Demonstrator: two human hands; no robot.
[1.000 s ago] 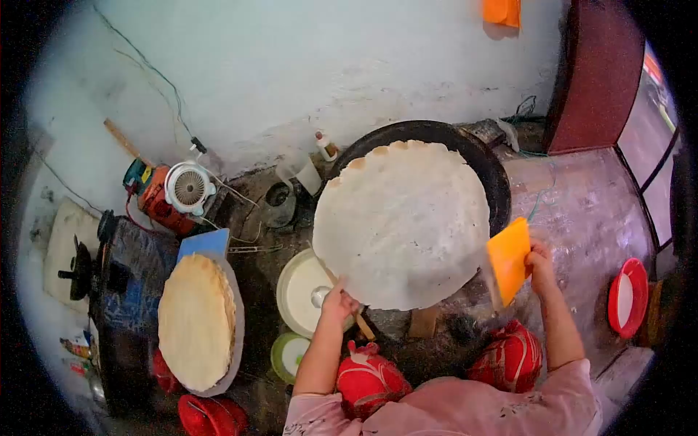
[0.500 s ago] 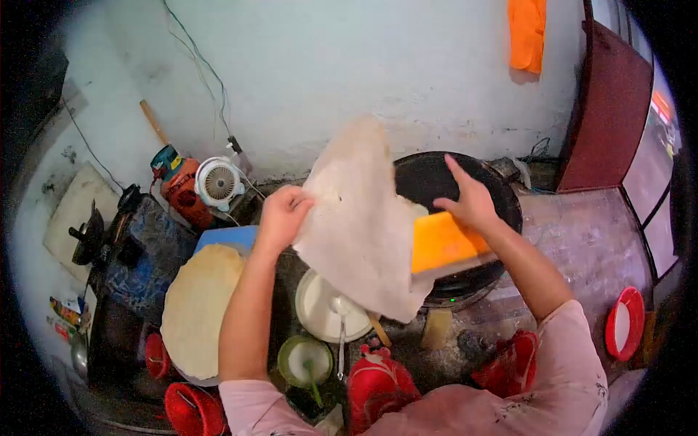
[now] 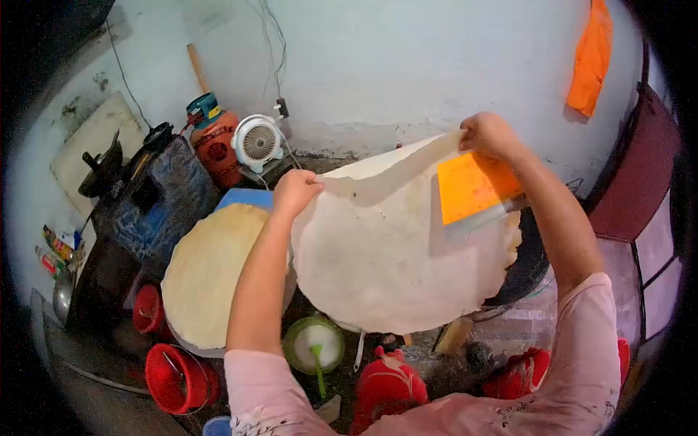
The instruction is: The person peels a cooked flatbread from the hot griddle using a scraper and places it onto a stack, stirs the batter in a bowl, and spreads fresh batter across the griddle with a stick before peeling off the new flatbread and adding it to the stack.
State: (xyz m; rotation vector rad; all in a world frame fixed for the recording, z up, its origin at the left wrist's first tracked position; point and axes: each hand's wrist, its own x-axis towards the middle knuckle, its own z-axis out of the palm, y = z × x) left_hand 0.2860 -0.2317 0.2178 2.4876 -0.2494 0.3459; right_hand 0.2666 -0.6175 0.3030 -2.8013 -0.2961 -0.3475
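Observation:
A large, thin, pale flatbread sheet is stretched between my hands, its far edge folded over. My left hand pinches it at the upper left. My right hand is closed on its upper right edge. An orange flat scraper with a greyish edge hangs below my right hand, in front of the sheet; the hand's grip on it is partly hidden. Behind the sheet, at the right, shows part of a round black griddle. Left of my left forearm lies a stack of round flatbreads.
A green bowl of white batter with a green spoon stands low in the middle. Red buckets are at the lower left. A white fan and an orange gas cylinder stand near the wall. My red-covered knees are below.
The sheet, folded and hanging before, is now spread wide. My right hand has gone from open fingers over the griddle to gripping its upper right edge. The view has shifted.

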